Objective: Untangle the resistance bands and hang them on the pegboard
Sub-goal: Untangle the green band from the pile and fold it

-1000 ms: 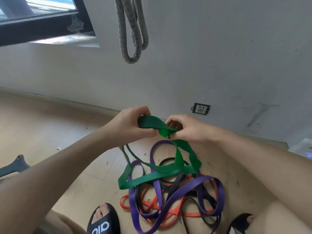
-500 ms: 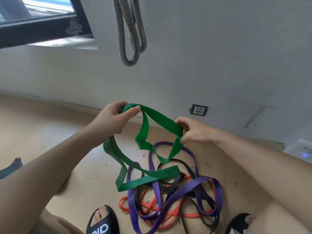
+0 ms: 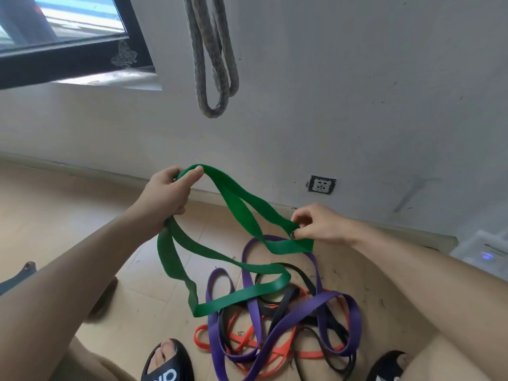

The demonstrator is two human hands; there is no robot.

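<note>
My left hand [image 3: 167, 195] grips the top of a wide green band [image 3: 239, 213], raised above the floor. My right hand [image 3: 319, 225] pinches the same green band lower down on the right. The band's lower loop [image 3: 242, 295] droops onto a tangled pile on the floor: a purple band [image 3: 299, 312], an orange band [image 3: 247, 339] and a black band [image 3: 286, 295] woven through one another. The pegboard is not in view.
A grey braided rope loop [image 3: 211, 78] hangs on the white wall above. A wall socket [image 3: 321, 185] sits near the skirting. A window [image 3: 63, 31] is top left. Black slippers [image 3: 166, 364] on my feet flank the pile. A white device [image 3: 486, 253] stands at right.
My hands have moved apart; the left lifted the green band up and left, the right moved right and down. The bunched band has opened into a long loop, rising off the pile.
</note>
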